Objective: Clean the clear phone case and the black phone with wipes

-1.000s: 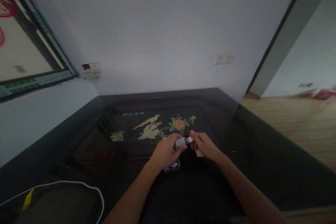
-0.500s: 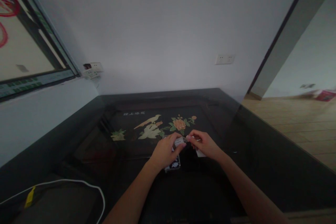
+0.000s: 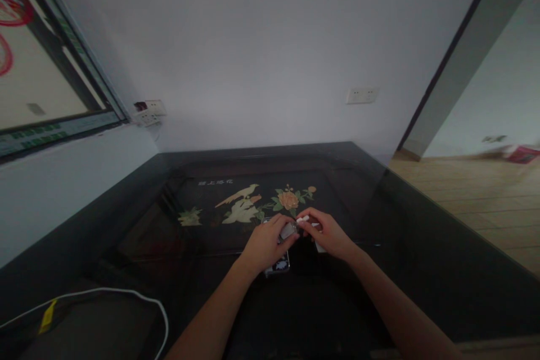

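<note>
We record one head-worn view, facing forward and down over the dark table (image 3: 422, 247) toward the white wall (image 3: 270, 39); left hand (image 3: 264, 244) and right hand (image 3: 331, 236) sit close.

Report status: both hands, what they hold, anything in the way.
Hands: left hand shut on small bottle, right hand pinching its white cap. Below left hand, phone on table, close under the work.

A home room: inlaid lacquer table (image 3: 253, 202), wall sockets (image 3: 361, 95), wood floor (image 3: 472, 197).

tabletop (image 3: 422, 247) open rightward; phone (image 3: 278, 265) and white cable (image 3: 139, 295) leftward.
</note>
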`<state>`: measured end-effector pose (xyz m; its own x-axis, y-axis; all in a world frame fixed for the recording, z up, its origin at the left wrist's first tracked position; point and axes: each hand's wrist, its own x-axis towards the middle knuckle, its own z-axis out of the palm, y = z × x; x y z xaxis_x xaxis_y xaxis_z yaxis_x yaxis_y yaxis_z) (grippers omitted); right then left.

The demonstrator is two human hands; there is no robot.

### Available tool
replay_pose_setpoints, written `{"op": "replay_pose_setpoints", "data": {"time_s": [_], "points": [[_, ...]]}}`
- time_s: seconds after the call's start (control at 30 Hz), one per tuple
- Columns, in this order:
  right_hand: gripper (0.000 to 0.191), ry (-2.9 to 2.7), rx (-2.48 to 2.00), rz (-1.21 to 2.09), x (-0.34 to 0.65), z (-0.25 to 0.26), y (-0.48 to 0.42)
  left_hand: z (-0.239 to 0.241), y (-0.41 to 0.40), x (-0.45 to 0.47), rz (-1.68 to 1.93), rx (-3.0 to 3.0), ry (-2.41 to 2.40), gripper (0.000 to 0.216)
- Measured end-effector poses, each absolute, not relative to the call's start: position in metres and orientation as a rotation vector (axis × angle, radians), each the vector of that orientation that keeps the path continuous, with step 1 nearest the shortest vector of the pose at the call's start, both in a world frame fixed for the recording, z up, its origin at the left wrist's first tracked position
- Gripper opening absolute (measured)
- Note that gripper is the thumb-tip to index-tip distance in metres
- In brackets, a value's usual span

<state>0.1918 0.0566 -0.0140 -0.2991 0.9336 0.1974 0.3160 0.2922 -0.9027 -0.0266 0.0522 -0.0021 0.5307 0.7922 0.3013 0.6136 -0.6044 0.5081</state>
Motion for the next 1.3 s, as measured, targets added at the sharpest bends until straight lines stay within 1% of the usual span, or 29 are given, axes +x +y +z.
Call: {"op": "replay_pose_setpoints", "data": {"time_s": [0.17, 0.27, 0.43, 0.6, 0.8, 0.93, 1.03, 1.17, 1.3], "points": [[0.031, -1.762, -1.102, 0.998, 0.191, -0.013, 0.057, -0.001, 0.053, -0.025, 0.763, 2.466, 1.176, 0.029], [0.032, -1.742, -1.09, 1.032, 0.191, -0.014, 0.057, -0.002, 0.053, -0.025, 0.809, 2.463, 1.175, 0.028], [0.041, -1.67, -1.05, 1.051, 0.195, -0.017, 0.06, -0.008, 0.062, -0.031, 1.054, 2.326, 1.33, 0.024], [0.041, -1.605, -1.095, 0.985, 0.2, -0.02, 0.066, -0.015, 0.081, -0.051, 1.258, 2.096, 1.603, 0.025], [0.037, -1.62, -1.245, 0.948, 0.202, -0.027, 0.07, -0.028, 0.099, -0.072, 1.237, 1.858, 1.834, 0.023], [0.025, -1.677, -1.368, 0.721, 0.207, -0.036, 0.076, -0.036, 0.105, -0.077, 1.269, 1.846, 1.911, 0.023], [0.021, -1.686, -1.411, 0.604, 0.212, -0.042, 0.081, -0.041, 0.107, -0.077, 1.23, 1.855, 1.985, 0.022], [0.02, -1.623, -1.504, 0.579, 0.216, -0.048, 0.084, -0.044, 0.108, -0.078, 1.145, 1.894, 2.016, 0.019], [0.03, -1.61, -1.549, 0.592, 0.217, -0.054, 0.085, -0.044, 0.107, -0.077, 1.052, 1.902, 2.048, 0.017]]}}
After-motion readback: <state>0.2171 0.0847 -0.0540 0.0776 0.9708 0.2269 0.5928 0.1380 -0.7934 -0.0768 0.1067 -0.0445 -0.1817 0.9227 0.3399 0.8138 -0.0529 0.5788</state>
